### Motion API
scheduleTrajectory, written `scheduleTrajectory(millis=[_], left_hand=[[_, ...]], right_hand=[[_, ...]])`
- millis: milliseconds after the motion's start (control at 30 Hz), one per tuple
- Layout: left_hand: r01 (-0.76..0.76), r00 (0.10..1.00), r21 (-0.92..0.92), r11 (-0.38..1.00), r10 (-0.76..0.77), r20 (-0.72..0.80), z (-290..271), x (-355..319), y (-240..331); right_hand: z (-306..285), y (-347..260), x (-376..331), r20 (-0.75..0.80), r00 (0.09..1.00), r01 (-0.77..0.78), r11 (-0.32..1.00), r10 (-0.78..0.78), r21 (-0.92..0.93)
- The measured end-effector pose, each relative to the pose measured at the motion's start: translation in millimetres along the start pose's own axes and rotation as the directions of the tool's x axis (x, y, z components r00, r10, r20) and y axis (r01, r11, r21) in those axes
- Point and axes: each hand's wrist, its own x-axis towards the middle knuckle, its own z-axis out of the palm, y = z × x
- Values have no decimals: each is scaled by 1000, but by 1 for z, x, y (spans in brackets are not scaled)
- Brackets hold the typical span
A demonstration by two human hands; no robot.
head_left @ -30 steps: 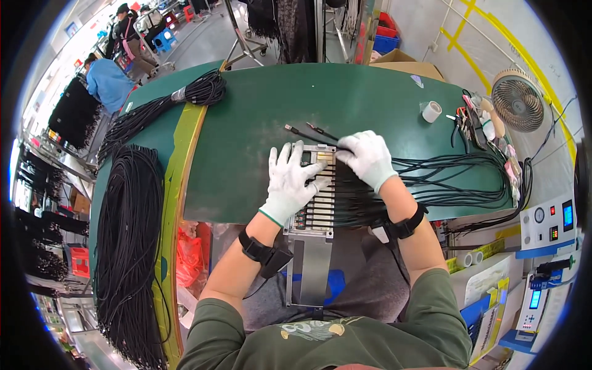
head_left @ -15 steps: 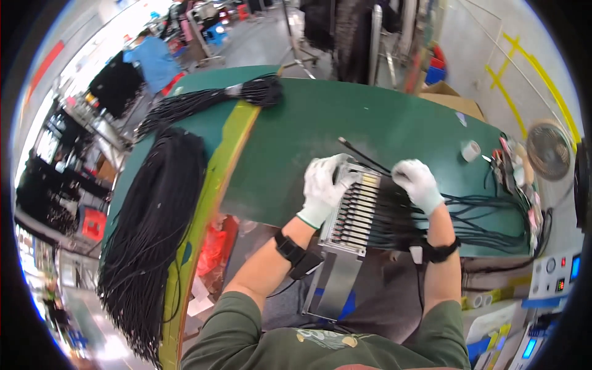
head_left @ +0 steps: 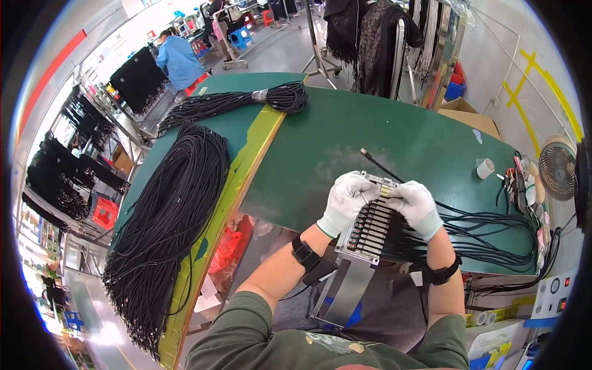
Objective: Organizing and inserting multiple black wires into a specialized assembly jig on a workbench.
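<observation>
A long metal fixture [head_left: 359, 251] with a row of pale slots and several dark cable ends set in it lies in front of me, overhanging the table's near edge. My left hand [head_left: 346, 202], in a white glove, is pinched closed over its far left end. On the far right end, my gloved right hand [head_left: 417, 206] is also closed, its fingertips close to the left ones. What either pinch holds is too small or hidden to name. A black cable [head_left: 383, 168] with a plug at its tip sticks out beyond the fixture and passes by my right hand.
More black cables [head_left: 493, 222] run from the fixture to the right. Large cable bundles [head_left: 176, 203] lie at the left beside a yellow strip [head_left: 253, 145] on the green table [head_left: 320, 123]. A tape roll [head_left: 485, 168], hand tools and a fan [head_left: 558, 165] are at right. A person [head_left: 179, 61] sits far off.
My right hand has moved in from the right side to the fixture's far end, near the left fingertips. My left hand has closed into a pinch. The whole view has shifted slightly.
</observation>
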Motion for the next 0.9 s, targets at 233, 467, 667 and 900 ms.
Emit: scheduleTrajectory(millis=[233, 467, 667, 900], left_hand=[[-81, 997, 460, 884, 80, 20, -3, 5, -11], [159, 986, 426, 891, -124, -109, -4, 5, -16], [97, 994, 551, 829, -113, -4, 1, -9, -42], [116, 983, 571, 813, -176, 51, -3, -9, -48]], right_hand=[[5, 18, -15, -125, 990, 40, 978, -67, -207], [6, 34, -9, -103, 994, -73, 931, 38, -357], [8, 40, -10, -66, 996, -82, 902, 59, -424], [13, 45, -6, -47, 999, -35, 876, 14, -481]])
